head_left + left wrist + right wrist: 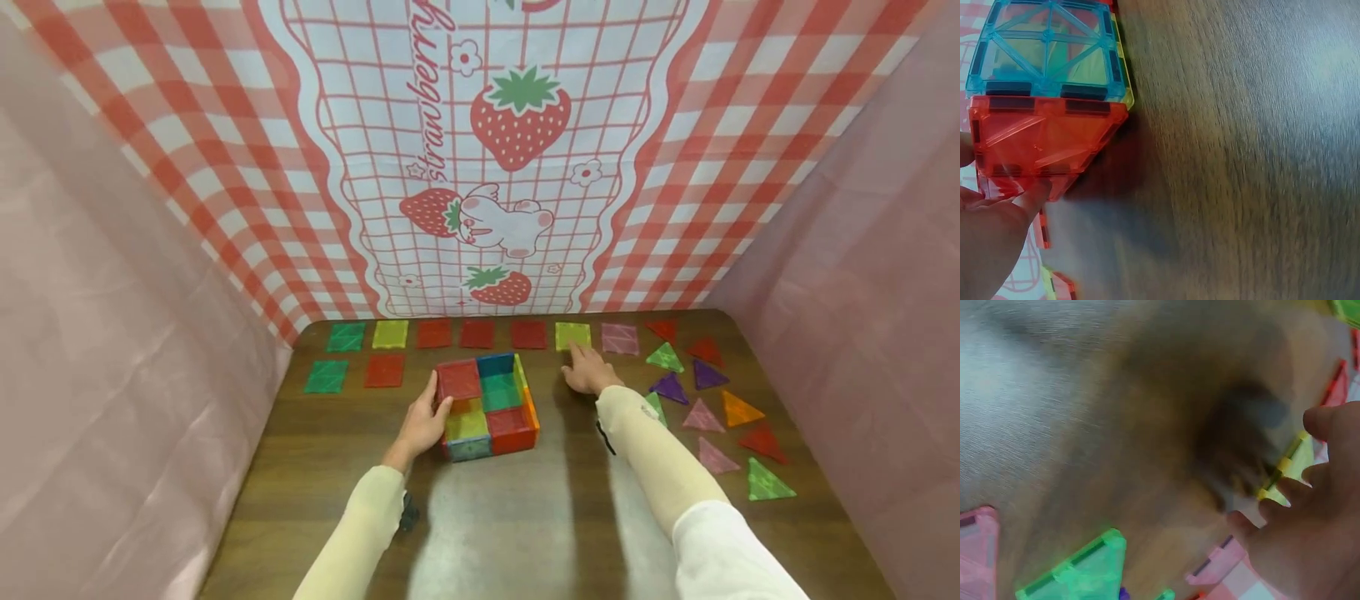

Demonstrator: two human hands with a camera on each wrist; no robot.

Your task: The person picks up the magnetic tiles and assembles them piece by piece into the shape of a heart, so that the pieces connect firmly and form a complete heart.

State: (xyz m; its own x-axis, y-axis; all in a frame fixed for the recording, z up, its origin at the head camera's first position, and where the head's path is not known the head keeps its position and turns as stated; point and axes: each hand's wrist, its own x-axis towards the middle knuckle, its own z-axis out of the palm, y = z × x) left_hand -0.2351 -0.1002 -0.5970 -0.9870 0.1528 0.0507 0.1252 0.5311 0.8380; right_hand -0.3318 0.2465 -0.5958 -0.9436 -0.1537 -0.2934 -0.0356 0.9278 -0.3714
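Observation:
A low box of see-through magnetic tiles (512, 429) stands mid-table, with red, blue, yellow, orange and light-blue walls. Green, yellow and red squares show within its frame, and a red square (459, 379) lies at its back left corner. The left hand (424, 423) grips the box's left side, thumb at the rim, fingers along the outer face. From the left wrist view, fingertips touch a red tile (1041, 137) beside the blue wall (1047, 53). The right hand (588, 371) reaches forward, fingers extended, fingertips at the near edge of a yellow square tile (573, 334).
Along the back edge runs a row of square tiles, among them a dark red one (528, 335) and a pink one (619, 339). Green (326, 377) and red (385, 371) squares lie at left. Several triangle tiles, one of them orange (741, 408), are scattered on the right.

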